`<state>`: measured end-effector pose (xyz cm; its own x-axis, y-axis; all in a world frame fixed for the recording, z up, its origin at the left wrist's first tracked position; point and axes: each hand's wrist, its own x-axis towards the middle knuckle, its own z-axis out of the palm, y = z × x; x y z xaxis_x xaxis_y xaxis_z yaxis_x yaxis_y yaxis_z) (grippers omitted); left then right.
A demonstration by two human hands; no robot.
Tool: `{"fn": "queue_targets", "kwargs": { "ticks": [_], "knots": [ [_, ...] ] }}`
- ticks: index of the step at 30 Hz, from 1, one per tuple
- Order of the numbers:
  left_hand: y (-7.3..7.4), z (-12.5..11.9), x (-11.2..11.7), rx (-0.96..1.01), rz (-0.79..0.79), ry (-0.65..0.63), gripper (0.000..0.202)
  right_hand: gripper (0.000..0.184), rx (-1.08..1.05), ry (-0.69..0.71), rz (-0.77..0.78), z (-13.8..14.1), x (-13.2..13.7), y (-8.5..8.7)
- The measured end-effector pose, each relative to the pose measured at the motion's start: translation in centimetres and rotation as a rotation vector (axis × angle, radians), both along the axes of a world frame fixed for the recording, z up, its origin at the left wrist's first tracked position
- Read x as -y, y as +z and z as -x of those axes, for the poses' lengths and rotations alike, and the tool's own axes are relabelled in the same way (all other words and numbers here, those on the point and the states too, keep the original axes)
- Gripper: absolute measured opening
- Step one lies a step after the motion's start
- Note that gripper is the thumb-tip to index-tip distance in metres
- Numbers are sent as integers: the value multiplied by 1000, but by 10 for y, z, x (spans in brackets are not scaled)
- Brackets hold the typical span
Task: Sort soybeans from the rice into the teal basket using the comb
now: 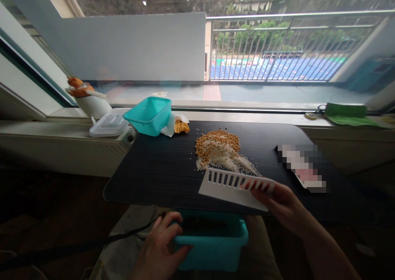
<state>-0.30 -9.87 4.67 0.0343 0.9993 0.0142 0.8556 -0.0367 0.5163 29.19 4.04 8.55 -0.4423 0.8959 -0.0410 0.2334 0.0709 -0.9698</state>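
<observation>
A white slotted plastic panel (226, 191) is gripped at its right end by my right hand (282, 204). Its slotted edge faces a heap of yellow soybeans (217, 139) mixed with white rice (219, 156) on the dark table (154, 165). Below the table's front edge, my left hand (163, 243) grips the left rim of a teal plastic bin (212, 251), fingers over the edge and thumb outside. The bin's inside is too dark to make out.
Behind the heap stand a teal basket (149, 115) and a crumpled orange cloth (181, 126). A clear lid (109, 123) rests on the radiator at left. A blurred-out flat object (302, 169) lies at right. Green cloth (348, 114) lies on the sill.
</observation>
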Motion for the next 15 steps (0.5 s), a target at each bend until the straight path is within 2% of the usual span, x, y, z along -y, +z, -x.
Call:
{"fn": "queue_targets", "kwargs": {
  "ticks": [4,8,11,15],
  "knots": [
    [3,8,14,-57,-38,-92,13,28,-43,-199,-128,7,-12,-5],
    [17,11,26,-102,-64,-139,12,28,-15,-199,-216,19,-20,-5],
    [29,9,26,-121,-86,-205,8,27,42,-203,-275,24,-23,-3],
    [32,5,19,-164,-84,-213,5,27,96,-167,-287,22,-22,1]
  ]
}}
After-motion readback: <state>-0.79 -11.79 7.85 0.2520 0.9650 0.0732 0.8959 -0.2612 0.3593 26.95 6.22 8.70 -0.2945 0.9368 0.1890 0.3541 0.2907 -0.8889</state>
